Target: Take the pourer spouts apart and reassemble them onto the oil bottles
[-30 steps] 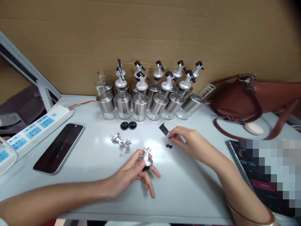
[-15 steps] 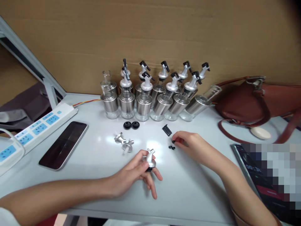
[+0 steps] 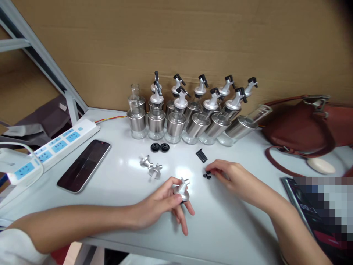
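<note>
My left hand (image 3: 168, 200) grips a silver pourer top (image 3: 182, 190) between thumb and fingers, its spout upward. At the small black parts (image 3: 206, 176), the fingertips of my right hand (image 3: 224, 171) are pinched together; whatever lies between them is too small to make out. Several black levers (image 3: 201, 155) lie side by side just beyond. Two silver pourer tops (image 3: 154, 171) rest on the table left of my left hand, and two black round stoppers (image 3: 160, 147) sit behind them. Steel-and-glass bottles (image 3: 176, 125) stand in rows at the back, most with silver pourers and black levers.
A phone (image 3: 84, 166) and a white power strip (image 3: 55, 147) lie on the left. A brown bag (image 3: 300, 121), a pale oval object (image 3: 321, 165) and a dark-screened device (image 3: 306, 213) are on the right. Cardboard (image 3: 165, 36) stands behind the bottles.
The view has shifted, so the table items appear further right. My left hand still holds the pourer top, now tilted slightly differently. My right hand stays at the small black parts.
</note>
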`<state>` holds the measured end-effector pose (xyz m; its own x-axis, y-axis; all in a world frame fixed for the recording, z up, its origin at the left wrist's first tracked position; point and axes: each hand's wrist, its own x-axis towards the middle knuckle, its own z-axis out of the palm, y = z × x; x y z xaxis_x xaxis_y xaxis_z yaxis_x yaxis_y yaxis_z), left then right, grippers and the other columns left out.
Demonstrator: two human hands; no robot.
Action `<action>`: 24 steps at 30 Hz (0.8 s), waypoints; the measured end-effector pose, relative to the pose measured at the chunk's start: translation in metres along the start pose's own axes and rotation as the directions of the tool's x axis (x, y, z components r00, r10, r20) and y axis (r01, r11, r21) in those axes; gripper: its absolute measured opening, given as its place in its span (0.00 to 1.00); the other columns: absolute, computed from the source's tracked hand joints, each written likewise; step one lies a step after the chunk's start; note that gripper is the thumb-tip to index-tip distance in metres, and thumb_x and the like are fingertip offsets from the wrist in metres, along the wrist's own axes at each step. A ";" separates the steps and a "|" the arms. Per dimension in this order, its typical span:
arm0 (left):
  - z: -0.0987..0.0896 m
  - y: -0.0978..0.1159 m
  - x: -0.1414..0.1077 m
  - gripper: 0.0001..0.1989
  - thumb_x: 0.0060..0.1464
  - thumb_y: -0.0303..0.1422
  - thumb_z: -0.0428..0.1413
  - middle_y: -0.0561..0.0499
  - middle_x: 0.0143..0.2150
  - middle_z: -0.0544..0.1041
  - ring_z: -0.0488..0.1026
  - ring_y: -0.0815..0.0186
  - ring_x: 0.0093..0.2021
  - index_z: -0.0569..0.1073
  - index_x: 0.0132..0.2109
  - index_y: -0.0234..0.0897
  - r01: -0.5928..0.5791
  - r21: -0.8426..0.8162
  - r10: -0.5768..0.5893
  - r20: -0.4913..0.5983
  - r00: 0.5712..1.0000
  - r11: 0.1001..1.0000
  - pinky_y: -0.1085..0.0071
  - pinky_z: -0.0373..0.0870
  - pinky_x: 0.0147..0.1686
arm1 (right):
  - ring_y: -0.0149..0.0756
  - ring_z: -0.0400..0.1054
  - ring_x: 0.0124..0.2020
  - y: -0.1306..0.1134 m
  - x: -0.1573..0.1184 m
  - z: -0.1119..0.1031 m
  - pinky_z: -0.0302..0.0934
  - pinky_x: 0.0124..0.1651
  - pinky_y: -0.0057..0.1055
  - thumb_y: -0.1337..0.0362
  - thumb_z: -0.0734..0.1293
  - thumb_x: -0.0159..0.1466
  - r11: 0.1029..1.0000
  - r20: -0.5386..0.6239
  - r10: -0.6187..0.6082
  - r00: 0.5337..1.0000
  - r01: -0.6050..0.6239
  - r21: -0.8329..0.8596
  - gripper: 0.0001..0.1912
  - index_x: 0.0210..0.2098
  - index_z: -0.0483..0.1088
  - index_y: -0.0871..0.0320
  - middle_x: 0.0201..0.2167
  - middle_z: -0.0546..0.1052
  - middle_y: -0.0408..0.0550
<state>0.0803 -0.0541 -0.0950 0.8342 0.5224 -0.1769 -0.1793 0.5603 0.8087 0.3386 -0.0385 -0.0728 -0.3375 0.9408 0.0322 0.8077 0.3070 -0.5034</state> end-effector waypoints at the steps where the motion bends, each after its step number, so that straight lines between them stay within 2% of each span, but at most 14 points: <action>1: 0.000 0.000 0.000 0.22 0.59 0.51 0.54 0.48 0.38 0.75 0.76 0.69 0.25 0.58 0.44 0.39 0.003 -0.003 -0.003 0.000 1.000 1.000 0.70 0.63 0.32 | 0.37 0.75 0.33 -0.001 0.000 -0.001 0.69 0.39 0.34 0.70 0.58 0.65 1.000 -0.003 -0.003 1.000 0.003 0.005 0.13 0.36 0.74 0.56 0.33 0.79 0.48; 4: 0.000 0.000 -0.001 0.22 0.59 0.51 0.54 0.48 0.38 0.75 0.76 0.69 0.25 0.58 0.45 0.39 0.006 -0.007 -0.006 -0.005 1.000 1.000 0.70 0.63 0.32 | 0.38 0.74 0.34 -0.004 0.001 -0.003 0.69 0.39 0.35 0.65 0.58 0.67 1.000 0.000 0.001 1.000 -0.001 0.018 0.13 0.38 0.74 0.57 0.36 0.78 0.50; 7: 0.001 0.000 0.000 0.21 0.59 0.51 0.54 0.49 0.37 0.75 0.76 0.69 0.25 0.58 0.45 0.39 0.005 -0.018 -0.005 -0.005 1.000 1.000 0.70 0.63 0.32 | 0.37 0.72 0.34 -0.007 0.001 -0.002 0.69 0.39 0.35 0.60 0.65 0.64 0.999 0.019 -0.011 1.000 0.010 0.039 0.09 0.40 0.73 0.57 0.37 0.76 0.50; 10: 0.000 -0.001 0.000 0.22 0.59 0.51 0.54 0.49 0.37 0.75 0.76 0.69 0.25 0.58 0.44 0.39 0.002 -0.028 -0.002 0.000 1.000 1.000 0.71 0.62 0.32 | 0.37 0.71 0.33 -0.008 0.001 0.001 0.69 0.38 0.35 0.63 0.68 0.61 0.999 0.033 -0.026 0.999 0.024 0.039 0.07 0.39 0.73 0.56 0.37 0.76 0.49; 15: -0.001 -0.002 -0.001 0.22 0.59 0.52 0.54 0.49 0.38 0.75 0.76 0.69 0.25 0.59 0.44 0.39 0.005 -0.013 -0.005 0.005 1.000 1.000 0.71 0.63 0.32 | 0.37 0.72 0.34 -0.009 0.001 0.004 0.68 0.39 0.35 0.70 0.64 0.62 0.999 0.071 -0.016 0.997 0.013 0.042 0.07 0.38 0.72 0.56 0.37 0.75 0.48; 19: -0.001 -0.002 -0.001 0.22 0.59 0.52 0.53 0.49 0.38 0.75 0.76 0.69 0.25 0.58 0.44 0.39 0.004 -0.004 -0.004 0.000 1.000 1.000 0.71 0.63 0.32 | 0.38 0.72 0.34 -0.010 0.002 0.005 0.68 0.38 0.35 0.71 0.62 0.62 0.999 0.069 -0.025 0.997 0.022 0.032 0.08 0.36 0.72 0.56 0.36 0.76 0.48; 22: 0.000 -0.001 -0.002 0.23 0.57 0.53 0.54 0.54 0.32 0.73 0.72 0.72 0.21 0.58 0.45 0.39 0.013 0.017 -0.013 -0.011 1.000 1.000 0.72 0.62 0.28 | 0.38 0.72 0.34 -0.012 0.003 0.004 0.68 0.38 0.35 0.66 0.63 0.64 0.999 0.039 -0.045 0.998 0.044 0.025 0.05 0.37 0.72 0.56 0.36 0.75 0.49; 24: 0.001 0.000 -0.003 0.24 0.56 0.53 0.55 0.59 0.27 0.68 0.64 0.76 0.18 0.58 0.46 0.40 0.033 0.044 -0.031 -0.035 0.999 0.999 0.75 0.57 0.24 | 0.38 0.71 0.34 -0.016 0.003 0.003 0.67 0.38 0.35 0.59 0.64 0.65 0.998 -0.041 -0.056 0.998 0.056 0.016 0.08 0.38 0.71 0.56 0.37 0.74 0.50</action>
<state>0.0777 -0.0560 -0.0938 0.8205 0.5268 -0.2218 -0.1289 0.5485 0.8261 0.3233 -0.0407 -0.0668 -0.3620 0.9273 0.0953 0.7797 0.3573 -0.5142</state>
